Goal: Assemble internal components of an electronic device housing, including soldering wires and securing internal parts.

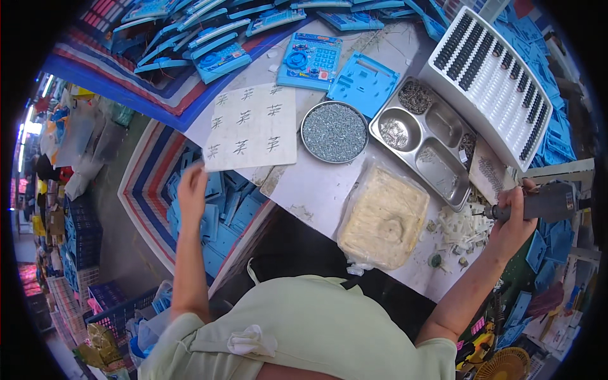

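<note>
My left hand [192, 187] is at the near left corner of a white board [256, 130] with rows of dark handwritten marks. Its fingers look loosely bent and hold nothing I can see; whether they touch the board I cannot tell. Beside and below that hand, a striped bag [149, 190] holds blue plastic panels [221, 244]. At the right, my right hand [514, 221] is wrapped round a grey electric screwdriver [550, 202], its bit pointing left over small white plastic parts [465, 231]. A blue toy console [309, 61] and an open blue shell [363, 83] lie farther back.
A round dish of small screws [334, 132] and a steel compartment tray [437, 180] with small metal parts stand mid-table. Closer lies a plastic-wrapped yellowish slab [385, 218]. A white rack [494, 82] with dark round pieces leans at the right. Blue consoles [221, 60] are heaped at the back.
</note>
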A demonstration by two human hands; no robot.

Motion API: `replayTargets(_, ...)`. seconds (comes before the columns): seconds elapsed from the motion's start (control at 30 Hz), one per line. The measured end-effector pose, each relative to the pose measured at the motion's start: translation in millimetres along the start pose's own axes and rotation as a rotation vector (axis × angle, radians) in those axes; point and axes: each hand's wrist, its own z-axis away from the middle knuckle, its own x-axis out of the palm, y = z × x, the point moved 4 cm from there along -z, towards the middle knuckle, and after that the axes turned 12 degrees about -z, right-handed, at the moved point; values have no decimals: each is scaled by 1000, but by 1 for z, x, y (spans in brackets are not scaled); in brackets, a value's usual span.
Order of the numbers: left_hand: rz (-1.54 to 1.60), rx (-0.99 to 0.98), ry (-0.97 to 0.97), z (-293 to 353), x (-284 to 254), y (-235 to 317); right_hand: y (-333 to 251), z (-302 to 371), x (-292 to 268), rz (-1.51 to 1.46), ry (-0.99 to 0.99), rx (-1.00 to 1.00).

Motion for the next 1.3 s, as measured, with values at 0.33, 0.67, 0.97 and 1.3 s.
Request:
replayTargets(0.33,-258,256,-498,-137,26,270,-16,26,5,322,90,-152)
replayTargets(0.67,-603,80,-476,-232,131,197,-35,67,33,286,12,-403)
replayTargets(0.97,280,55,-411,-280,143,200,8,73,83,-49,-285,-54)
replayTargets(1.3,-311,1092,-244,85,96,319,92,124,145,-698,-307,890)
